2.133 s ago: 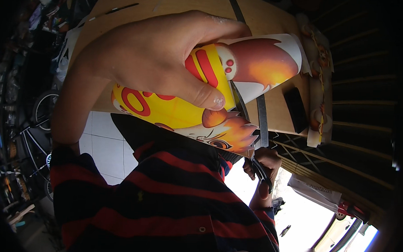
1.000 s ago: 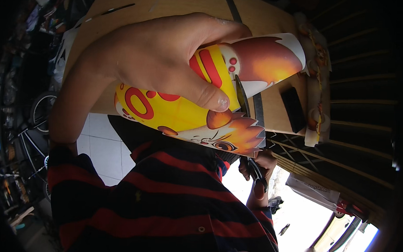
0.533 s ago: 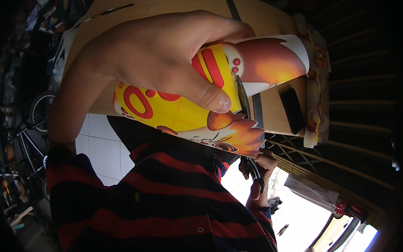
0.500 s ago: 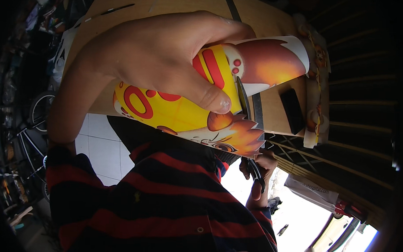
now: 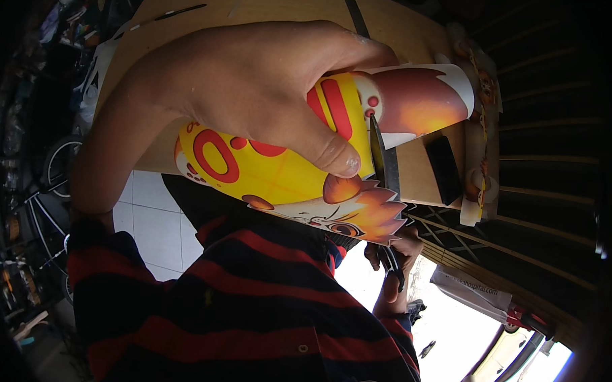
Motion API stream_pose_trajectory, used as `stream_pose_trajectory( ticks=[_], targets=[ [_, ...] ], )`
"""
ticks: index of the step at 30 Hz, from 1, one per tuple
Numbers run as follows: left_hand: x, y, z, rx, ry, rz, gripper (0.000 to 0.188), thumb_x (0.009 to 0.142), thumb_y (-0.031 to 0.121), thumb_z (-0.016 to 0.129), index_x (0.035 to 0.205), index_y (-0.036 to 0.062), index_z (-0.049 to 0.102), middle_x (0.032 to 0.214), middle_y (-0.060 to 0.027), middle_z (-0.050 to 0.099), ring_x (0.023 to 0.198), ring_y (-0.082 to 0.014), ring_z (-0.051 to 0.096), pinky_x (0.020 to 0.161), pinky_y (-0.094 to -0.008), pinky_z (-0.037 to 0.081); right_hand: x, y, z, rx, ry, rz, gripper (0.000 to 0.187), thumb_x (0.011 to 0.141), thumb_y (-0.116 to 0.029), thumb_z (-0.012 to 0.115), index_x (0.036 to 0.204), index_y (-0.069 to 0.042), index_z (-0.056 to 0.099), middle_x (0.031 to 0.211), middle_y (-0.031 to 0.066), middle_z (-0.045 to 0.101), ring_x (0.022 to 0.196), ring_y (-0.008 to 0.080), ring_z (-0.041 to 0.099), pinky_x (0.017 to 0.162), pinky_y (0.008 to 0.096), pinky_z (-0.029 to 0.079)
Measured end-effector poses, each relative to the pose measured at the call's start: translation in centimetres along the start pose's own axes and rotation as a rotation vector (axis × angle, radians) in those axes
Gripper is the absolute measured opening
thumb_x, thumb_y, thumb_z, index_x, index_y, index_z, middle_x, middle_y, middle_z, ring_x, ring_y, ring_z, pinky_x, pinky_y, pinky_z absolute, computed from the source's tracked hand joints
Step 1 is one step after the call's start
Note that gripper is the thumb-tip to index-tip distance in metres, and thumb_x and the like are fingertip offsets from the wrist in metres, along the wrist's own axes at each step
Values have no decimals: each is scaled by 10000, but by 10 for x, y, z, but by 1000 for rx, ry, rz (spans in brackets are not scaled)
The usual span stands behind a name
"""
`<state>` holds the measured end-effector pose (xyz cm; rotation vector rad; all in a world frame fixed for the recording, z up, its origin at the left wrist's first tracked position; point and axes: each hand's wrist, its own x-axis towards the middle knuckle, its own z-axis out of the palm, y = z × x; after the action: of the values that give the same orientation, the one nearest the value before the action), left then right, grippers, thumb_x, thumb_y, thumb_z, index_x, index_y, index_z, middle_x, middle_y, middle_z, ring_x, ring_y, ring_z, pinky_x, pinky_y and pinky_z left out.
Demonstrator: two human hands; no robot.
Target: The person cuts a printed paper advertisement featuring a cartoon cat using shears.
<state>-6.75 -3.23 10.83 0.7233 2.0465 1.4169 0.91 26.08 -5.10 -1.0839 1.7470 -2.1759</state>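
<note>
A yellow and red printed cutout (image 5: 286, 178) with a cartoon animal's face and a brown tail shape is curled in my left hand (image 5: 255, 88). The fingers wrap over its top, and the thumb presses on the yellow part. Lower right, my right hand (image 5: 405, 252) grips the dark handles of a pair of scissors (image 5: 377, 150). Their blades reach up past the orange, spiky hair edge, with the tip beside the red dots at the base of the tail. Part of the blades is hidden behind the cutout.
Under my hands is a wooden table (image 5: 224, 16) with a pen (image 5: 180, 12) at the far left. A black phone-like slab (image 5: 442, 170) lies on the right, near a clear-edged strip with orange prints (image 5: 481, 150). A bicycle (image 5: 53, 202) stands at left.
My left hand and the cutout have shifted slightly right and down. The scissors' tip has moved a little to the right, closer to the red dots.
</note>
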Motion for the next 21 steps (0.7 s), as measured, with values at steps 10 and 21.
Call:
stream_pose_trajectory(
  ticks=[10,21],
  targets=[
    [1,0,-1,36,-7,-30,637,652,291,754,1116,-10,438,955,-82,558,847,-133,556,770,-244,460,-4,7,-6,-33,18,-90,841,431,-756,667,700,39,611,545,70,573,449,145,572,439,213,452],
    [8,-6,-4,87,6,-19,682,643,343,760,1124,-9,429,954,-100,563,855,-161,580,754,-261,492,-3,1,-1,-28,71,149,794,483,-729,665,691,35,608,531,57,563,424,119,549,407,197,423]
  ],
)
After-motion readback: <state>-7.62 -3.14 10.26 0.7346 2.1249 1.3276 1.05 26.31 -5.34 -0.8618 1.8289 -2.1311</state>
